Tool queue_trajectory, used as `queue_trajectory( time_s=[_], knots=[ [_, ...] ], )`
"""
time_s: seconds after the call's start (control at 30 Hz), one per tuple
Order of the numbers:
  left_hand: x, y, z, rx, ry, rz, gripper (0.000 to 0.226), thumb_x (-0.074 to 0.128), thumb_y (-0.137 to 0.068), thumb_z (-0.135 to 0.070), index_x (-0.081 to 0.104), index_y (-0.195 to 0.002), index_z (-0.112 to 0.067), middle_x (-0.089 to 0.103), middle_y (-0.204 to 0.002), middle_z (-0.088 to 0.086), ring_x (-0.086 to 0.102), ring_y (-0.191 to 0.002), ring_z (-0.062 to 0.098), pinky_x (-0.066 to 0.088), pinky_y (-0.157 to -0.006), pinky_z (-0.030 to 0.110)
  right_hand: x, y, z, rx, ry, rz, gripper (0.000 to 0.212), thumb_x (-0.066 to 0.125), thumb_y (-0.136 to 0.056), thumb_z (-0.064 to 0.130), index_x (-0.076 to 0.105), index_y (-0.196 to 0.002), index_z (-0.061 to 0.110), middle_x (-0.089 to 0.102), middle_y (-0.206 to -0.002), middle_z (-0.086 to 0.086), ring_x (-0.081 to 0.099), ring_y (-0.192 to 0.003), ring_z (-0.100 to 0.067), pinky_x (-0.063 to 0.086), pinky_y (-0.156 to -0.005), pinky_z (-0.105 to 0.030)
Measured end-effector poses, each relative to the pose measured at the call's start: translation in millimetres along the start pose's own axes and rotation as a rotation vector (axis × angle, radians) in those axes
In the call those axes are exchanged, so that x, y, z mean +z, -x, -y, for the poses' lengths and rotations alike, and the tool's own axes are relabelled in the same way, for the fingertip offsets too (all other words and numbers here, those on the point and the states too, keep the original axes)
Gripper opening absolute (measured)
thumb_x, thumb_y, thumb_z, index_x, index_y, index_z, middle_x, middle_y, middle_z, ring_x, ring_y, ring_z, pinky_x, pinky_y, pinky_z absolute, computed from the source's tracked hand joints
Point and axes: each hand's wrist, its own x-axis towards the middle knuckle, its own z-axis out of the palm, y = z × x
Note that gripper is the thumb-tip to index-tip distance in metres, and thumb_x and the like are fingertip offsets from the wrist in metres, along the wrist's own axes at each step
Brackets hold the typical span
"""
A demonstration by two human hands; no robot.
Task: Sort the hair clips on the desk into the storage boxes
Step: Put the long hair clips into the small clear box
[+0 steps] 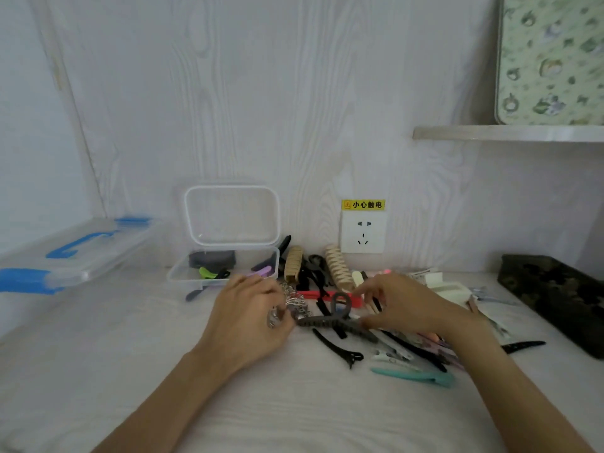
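A pile of hair clips lies on the white desk: a grey loop claw clip (336,317), a red clip (323,295), beige claw clips (338,266), a black duckbill clip (340,349) and a teal clip (415,376). My left hand (251,317) curls round a silvery metal clip (294,304) at the pile's left edge. My right hand (408,307) reaches over the pile, its fingers pinching the grey claw clip's right end. An open clear storage box (176,276) with several clips inside stands behind my left hand.
A shut clear box with blue latches (75,253) stands at the far left. A wall socket (362,232) is behind the pile. A dark camouflage case (555,295) lies at the right edge. A shelf (506,133) juts out above right.
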Motion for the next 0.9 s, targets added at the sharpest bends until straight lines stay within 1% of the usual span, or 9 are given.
queue_trajectory(
  time_s=[0.1, 0.23, 0.33, 0.53, 0.63, 0.7, 0.77, 0.83, 0.9],
  knots=[
    [1, -6, -8, 0.047, 0.068, -0.05, 0.022, 0.052, -0.08, -0.043, 0.067, -0.091, -0.032, 0.065, -0.092, -0.018, 0.058, -0.087, 0.003, 0.039, -0.081, 0.02, 7, -3, -2, -0.03, 0.116, -0.061, 0.04, 0.068, -0.074, 0.046, 0.058, -0.112, 0.037, 0.06, -0.098, 0.009, 0.051, -0.088, -0.011, 0.036, -0.068, -0.026],
    [18, -18, -24, 0.186, 0.084, 0.179, 0.042, 0.042, -0.085, -0.056, 0.057, -0.118, -0.035, 0.063, -0.106, -0.018, 0.052, -0.1, 0.004, 0.04, -0.086, 0.023, 20, -8, -2, -0.075, 0.18, -0.094, 0.035, 0.055, -0.085, 0.043, 0.054, -0.12, 0.038, 0.054, -0.099, 0.001, 0.043, -0.088, -0.017, 0.035, -0.073, -0.032],
    [27, -22, -20, 0.194, 0.126, 0.193, 0.035, 0.043, -0.087, -0.054, 0.062, -0.11, -0.037, 0.065, -0.102, -0.017, 0.055, -0.097, 0.004, 0.037, -0.085, 0.024, 28, -12, -5, -0.044, 0.153, -0.156, 0.026, 0.054, -0.086, 0.039, 0.055, -0.11, 0.028, 0.06, -0.101, 0.001, 0.042, -0.083, -0.017, 0.037, -0.073, -0.033],
    [15, -13, -11, 0.092, 0.315, -0.024, 0.022, 0.057, -0.088, -0.042, 0.066, -0.106, -0.033, 0.068, -0.096, -0.018, 0.059, -0.086, 0.0, 0.044, -0.072, 0.018, 26, -14, -9, 0.024, 0.034, -0.164, 0.021, 0.064, -0.078, 0.042, 0.056, -0.098, 0.038, 0.065, -0.083, 0.015, 0.052, -0.086, -0.013, 0.031, -0.058, -0.026],
    [-1, -11, -8, 0.048, 0.255, -0.272, 0.017, 0.055, -0.087, -0.041, 0.064, -0.096, -0.03, 0.066, -0.082, -0.016, 0.055, -0.073, -0.002, 0.044, -0.065, 0.016, 27, -14, -8, 0.031, 0.037, -0.167, 0.022, 0.069, -0.076, 0.044, 0.052, -0.089, 0.04, 0.061, -0.078, 0.017, 0.048, -0.079, -0.008, 0.026, -0.052, -0.019],
    [-15, -10, 7, -0.101, 0.138, -0.521, 0.011, 0.057, -0.084, -0.036, 0.062, -0.087, -0.027, 0.062, -0.072, -0.01, 0.051, -0.065, 0.004, 0.039, -0.057, 0.017, 30, -15, -5, 0.038, 0.055, -0.19, 0.02, 0.065, -0.079, 0.045, 0.051, -0.092, 0.039, 0.058, -0.081, 0.018, 0.047, -0.08, -0.007, 0.025, -0.053, -0.019],
    [-28, -8, 28, -0.383, 0.007, -0.692, 0.01, 0.059, -0.082, -0.034, 0.061, -0.083, -0.024, 0.059, -0.068, -0.004, 0.052, -0.066, 0.014, 0.037, -0.054, 0.025, 32, -15, -2, 0.048, 0.087, -0.196, 0.026, 0.061, -0.082, 0.048, 0.053, -0.106, 0.04, 0.06, -0.088, 0.016, 0.046, -0.083, -0.007, 0.031, -0.059, -0.023],
    [-34, -1, 49, -0.641, -0.08, -0.651, 0.014, 0.062, -0.083, -0.032, 0.063, -0.082, -0.018, 0.06, -0.071, 0.004, 0.055, -0.074, 0.027, 0.036, -0.055, 0.03, 32, -16, 0, 0.056, 0.1, -0.195, 0.032, 0.059, -0.083, 0.047, 0.054, -0.114, 0.04, 0.062, -0.099, 0.013, 0.045, -0.082, -0.006, 0.034, -0.065, -0.025],
    [-33, 7, 67, -0.777, -0.136, -0.468, 0.019, 0.061, -0.085, -0.029, 0.065, -0.081, -0.011, 0.062, -0.077, 0.011, 0.056, -0.082, 0.034, 0.037, -0.057, 0.035, 33, -17, 4, 0.056, 0.106, -0.193, 0.029, 0.06, -0.082, 0.048, 0.057, -0.109, 0.037, 0.058, -0.102, 0.012, 0.045, -0.082, -0.006, 0.035, -0.068, -0.024]
  ],
)
